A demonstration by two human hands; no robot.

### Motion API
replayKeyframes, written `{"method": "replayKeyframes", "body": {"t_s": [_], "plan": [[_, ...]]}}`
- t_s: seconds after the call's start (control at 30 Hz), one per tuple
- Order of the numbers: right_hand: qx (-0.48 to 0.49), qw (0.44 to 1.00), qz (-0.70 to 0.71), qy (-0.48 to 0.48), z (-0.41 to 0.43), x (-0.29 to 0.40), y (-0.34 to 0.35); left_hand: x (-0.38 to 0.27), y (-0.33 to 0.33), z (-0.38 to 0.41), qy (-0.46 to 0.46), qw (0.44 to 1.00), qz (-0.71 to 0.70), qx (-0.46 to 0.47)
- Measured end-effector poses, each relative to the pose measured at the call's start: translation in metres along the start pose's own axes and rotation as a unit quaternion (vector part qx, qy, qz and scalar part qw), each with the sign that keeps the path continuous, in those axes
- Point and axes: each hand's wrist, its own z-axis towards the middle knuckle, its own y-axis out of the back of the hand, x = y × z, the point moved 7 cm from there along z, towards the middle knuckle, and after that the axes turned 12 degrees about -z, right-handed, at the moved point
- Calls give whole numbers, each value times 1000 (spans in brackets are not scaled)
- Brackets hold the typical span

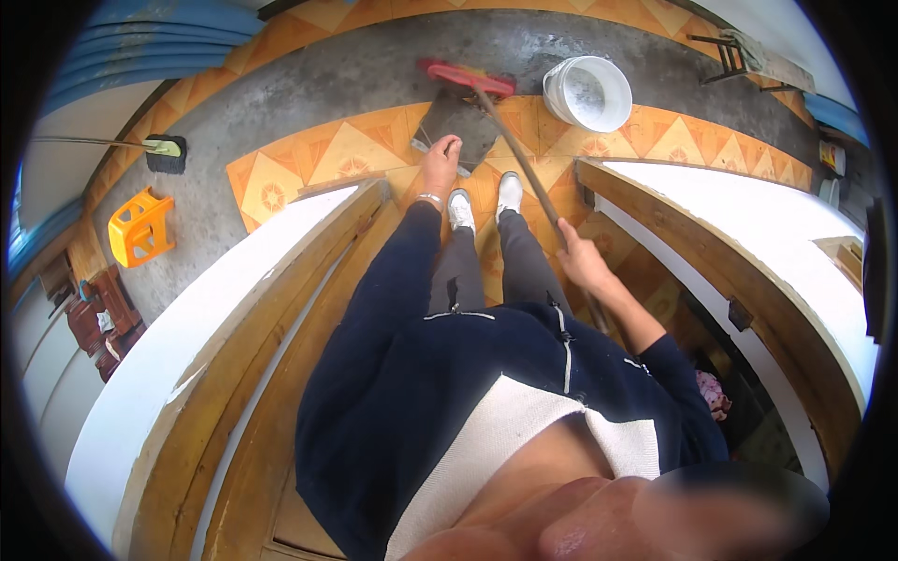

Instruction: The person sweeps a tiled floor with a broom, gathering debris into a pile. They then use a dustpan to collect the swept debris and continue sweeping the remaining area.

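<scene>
My right hand (586, 259) grips a long wooden handle (523, 158). At its far end a red head (470, 77), blurred and either a broom's or a mop's, lies on the wet grey concrete floor (351, 70). My left hand (440, 165), with a bracelet at the wrist, is held off the handle with its fingers curled. Whether anything thin is pinched in it cannot be made out. Beneath that hand lies a dark grey square mat or slab (463, 130) on orange patterned tiles (351, 151). A white plastic bucket (588, 93) stands right of the red head, with what looks like water inside.
I stand in a wooden door frame (701, 252), with an open wooden door (295, 336) at left. Further left are a yellow plastic stool (142, 228) and a brush with dark bristles (166, 153). A small bench (761, 59) stands far right; blue curtains (154, 49) hang at upper left.
</scene>
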Motion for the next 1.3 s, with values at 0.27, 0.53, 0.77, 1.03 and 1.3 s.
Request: {"method": "replayKeyframes", "body": {"t_s": [0.27,0.53,0.77,1.03,1.3], "plan": [[6,994,98,39,-85,18,33,-5,5,-2,8,1000,-17,-5],[0,1000,20,1,1,0,19,7,22,-7,-36,999,28,-3],[97,987,128,0,-63,22,35,8,28,-18,7,1000,25,11],[-49,999,6,14,-69,-5,32,2,42,-29,29,999,11,27],[82,984,149,-43,-50,10,-1,-5,39,-36,16,998,47,45]]}}
